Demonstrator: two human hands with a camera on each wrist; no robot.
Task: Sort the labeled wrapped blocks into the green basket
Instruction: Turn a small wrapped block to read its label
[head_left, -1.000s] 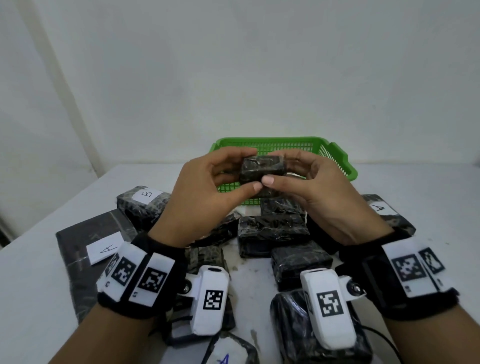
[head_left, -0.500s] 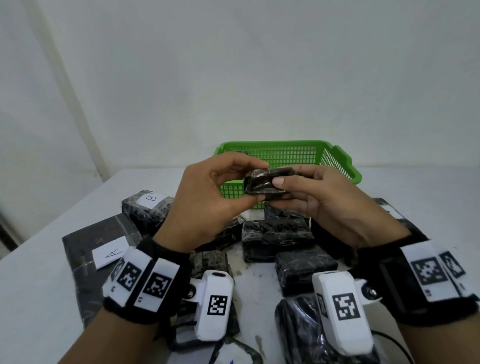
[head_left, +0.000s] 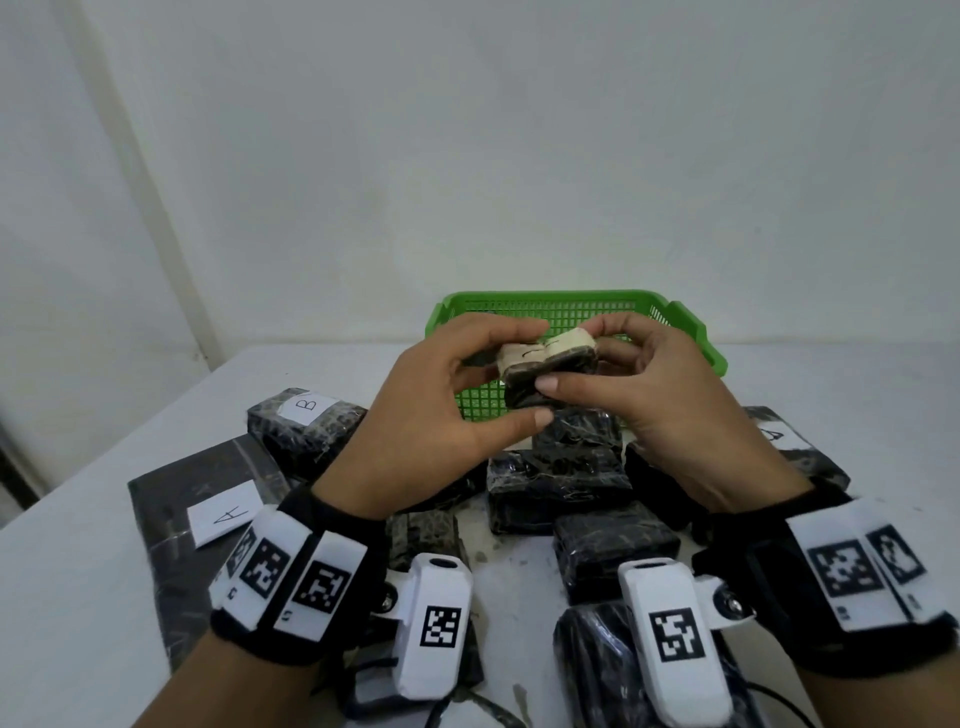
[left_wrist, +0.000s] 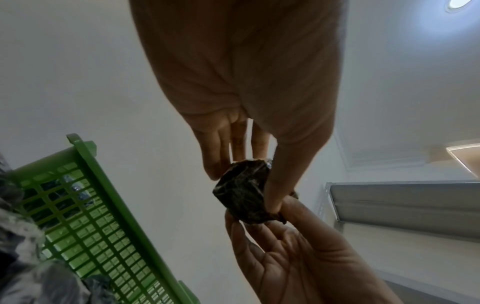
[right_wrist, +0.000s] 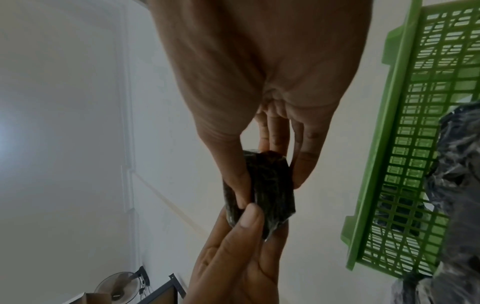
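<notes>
Both hands hold one small dark wrapped block (head_left: 549, 375) in the air in front of the green basket (head_left: 691, 332). Its pale label face is turned up, with a dark mark on it. My left hand (head_left: 441, 410) pinches the block's left end, thumb below, fingers above. My right hand (head_left: 644, 395) grips its right end with the thumb on the near side. The left wrist view shows the block (left_wrist: 242, 197) between both hands; the right wrist view shows the same block (right_wrist: 270, 193). The basket (left_wrist: 103, 205) holds at least one dark block.
Several dark wrapped blocks lie on the white table under my hands: one labelled B (head_left: 306, 421) at the left, one labelled A (head_left: 789, 441) at the right. A flat dark sheet with an A label (head_left: 226, 514) lies at the near left. A white wall stands behind.
The block has been rotated in both hands, so its pale labelled face now points up. The hands stayed at about the same spot in front of the basket.
</notes>
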